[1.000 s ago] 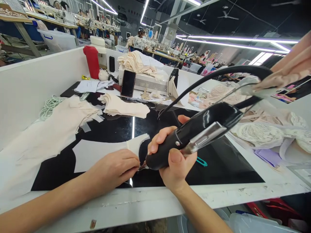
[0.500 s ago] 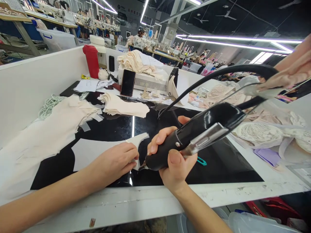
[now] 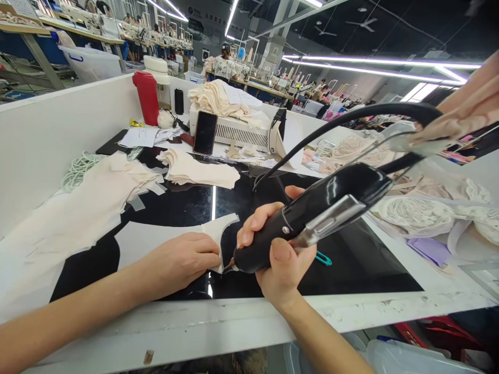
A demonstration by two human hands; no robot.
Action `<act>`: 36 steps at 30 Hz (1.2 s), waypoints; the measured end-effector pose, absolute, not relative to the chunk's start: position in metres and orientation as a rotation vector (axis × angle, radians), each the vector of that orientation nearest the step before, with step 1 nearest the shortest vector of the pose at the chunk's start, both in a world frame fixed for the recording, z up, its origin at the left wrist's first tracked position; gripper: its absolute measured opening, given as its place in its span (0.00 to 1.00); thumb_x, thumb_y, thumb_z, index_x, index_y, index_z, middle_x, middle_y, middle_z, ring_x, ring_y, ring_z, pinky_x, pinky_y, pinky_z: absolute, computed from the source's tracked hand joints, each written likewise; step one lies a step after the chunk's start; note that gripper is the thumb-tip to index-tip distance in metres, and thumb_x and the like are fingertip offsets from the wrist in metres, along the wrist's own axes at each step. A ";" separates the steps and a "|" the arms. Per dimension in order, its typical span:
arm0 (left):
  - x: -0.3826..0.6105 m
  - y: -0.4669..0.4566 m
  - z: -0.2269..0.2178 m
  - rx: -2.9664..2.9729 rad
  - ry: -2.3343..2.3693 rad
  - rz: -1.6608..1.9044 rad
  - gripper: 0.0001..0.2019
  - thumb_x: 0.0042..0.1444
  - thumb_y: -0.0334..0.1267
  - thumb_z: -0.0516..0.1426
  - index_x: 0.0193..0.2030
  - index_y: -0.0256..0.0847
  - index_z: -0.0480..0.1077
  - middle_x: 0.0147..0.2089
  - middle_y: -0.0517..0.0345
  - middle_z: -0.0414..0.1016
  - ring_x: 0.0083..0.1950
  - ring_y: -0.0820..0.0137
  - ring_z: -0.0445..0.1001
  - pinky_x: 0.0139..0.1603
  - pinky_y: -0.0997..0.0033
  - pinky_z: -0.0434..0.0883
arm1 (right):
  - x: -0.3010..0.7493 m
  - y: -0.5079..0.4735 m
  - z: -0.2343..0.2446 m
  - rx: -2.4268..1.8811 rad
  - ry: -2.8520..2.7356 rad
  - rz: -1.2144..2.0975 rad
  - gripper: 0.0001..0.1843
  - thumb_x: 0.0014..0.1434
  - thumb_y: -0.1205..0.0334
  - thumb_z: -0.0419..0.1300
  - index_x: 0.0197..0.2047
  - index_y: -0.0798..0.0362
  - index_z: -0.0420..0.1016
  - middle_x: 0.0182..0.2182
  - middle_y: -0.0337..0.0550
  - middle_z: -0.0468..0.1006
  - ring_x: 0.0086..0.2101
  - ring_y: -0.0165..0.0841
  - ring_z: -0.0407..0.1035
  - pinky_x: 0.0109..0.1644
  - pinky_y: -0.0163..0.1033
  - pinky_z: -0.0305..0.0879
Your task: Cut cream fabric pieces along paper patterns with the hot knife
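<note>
Black cylindrical tool (image 3: 316, 210) in right hand (image 3: 281, 274), tip (image 3: 230, 266) perhaps against pale fabric (image 3: 217, 227).

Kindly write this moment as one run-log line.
left grip: on cream fabric; right grip: around corded handheld tool; tip: at fabric edge

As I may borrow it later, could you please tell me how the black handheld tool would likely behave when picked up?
The black handheld tool is probably rigid, since it looks smooth and hard. Its bulk and metal lever suggest some heft. The looped black cable at its rear may tug when moved.
</note>
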State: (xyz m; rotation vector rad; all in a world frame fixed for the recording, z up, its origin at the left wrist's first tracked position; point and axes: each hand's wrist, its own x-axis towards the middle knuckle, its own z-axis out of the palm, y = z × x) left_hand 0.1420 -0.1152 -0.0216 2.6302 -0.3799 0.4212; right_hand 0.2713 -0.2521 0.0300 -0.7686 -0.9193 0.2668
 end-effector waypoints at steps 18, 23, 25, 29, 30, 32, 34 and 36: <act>0.151 -0.122 -0.007 2.524 -0.102 0.279 0.06 0.68 0.32 0.60 0.37 0.41 0.76 0.40 0.58 0.76 0.43 0.67 0.74 0.45 0.68 0.68 | 0.272 -0.253 0.030 -0.743 -0.912 0.284 0.27 0.63 0.55 0.71 0.62 0.42 0.68 0.36 0.35 0.74 0.26 0.27 0.71 0.26 0.35 0.71; 0.154 -0.125 -0.007 2.537 -0.020 0.245 0.05 0.61 0.30 0.65 0.35 0.41 0.75 0.39 0.60 0.74 0.41 0.68 0.73 0.43 0.68 0.66 | 0.272 -0.253 0.030 -0.751 -0.912 0.285 0.27 0.63 0.55 0.70 0.62 0.42 0.67 0.36 0.34 0.74 0.26 0.26 0.70 0.27 0.35 0.71; 0.154 -0.125 -0.007 2.533 -0.015 0.253 0.05 0.61 0.28 0.64 0.36 0.41 0.75 0.39 0.60 0.74 0.42 0.68 0.72 0.44 0.68 0.66 | 0.272 -0.253 0.030 -0.760 -0.914 0.282 0.27 0.63 0.54 0.70 0.62 0.42 0.67 0.36 0.34 0.74 0.26 0.27 0.70 0.27 0.36 0.71; 0.154 -0.124 -0.005 2.528 -0.002 0.263 0.05 0.61 0.27 0.63 0.36 0.41 0.75 0.39 0.61 0.74 0.41 0.69 0.72 0.44 0.69 0.66 | 0.272 -0.253 0.031 -0.782 -0.913 0.261 0.28 0.62 0.53 0.70 0.61 0.42 0.66 0.35 0.34 0.73 0.25 0.27 0.69 0.28 0.36 0.71; 0.153 -0.124 -0.005 2.527 -0.001 0.267 0.05 0.61 0.27 0.63 0.36 0.41 0.75 0.39 0.61 0.74 0.41 0.69 0.72 0.44 0.69 0.66 | 0.272 -0.253 0.031 -0.788 -0.911 0.258 0.28 0.62 0.52 0.70 0.61 0.42 0.65 0.35 0.34 0.73 0.25 0.27 0.68 0.27 0.36 0.70; 0.152 -0.125 -0.005 2.522 -0.006 0.277 0.05 0.62 0.27 0.62 0.36 0.41 0.74 0.39 0.61 0.74 0.41 0.69 0.72 0.44 0.69 0.66 | 0.272 -0.253 0.031 -0.807 -0.903 0.255 0.28 0.62 0.51 0.70 0.61 0.41 0.65 0.34 0.34 0.72 0.24 0.27 0.68 0.27 0.36 0.70; 0.151 -0.125 -0.005 2.516 -0.011 0.284 0.05 0.62 0.27 0.62 0.36 0.41 0.74 0.39 0.61 0.74 0.42 0.69 0.72 0.44 0.69 0.66 | 0.272 -0.253 0.031 -0.823 -0.899 0.251 0.29 0.61 0.50 0.70 0.61 0.41 0.64 0.34 0.34 0.72 0.24 0.28 0.67 0.26 0.37 0.70; 0.150 -0.124 -0.005 2.512 -0.015 0.287 0.05 0.62 0.27 0.61 0.36 0.41 0.74 0.39 0.60 0.74 0.42 0.68 0.72 0.44 0.69 0.66 | 0.272 -0.253 0.031 -0.828 -0.895 0.250 0.29 0.61 0.50 0.70 0.61 0.40 0.64 0.34 0.34 0.71 0.24 0.28 0.67 0.26 0.37 0.71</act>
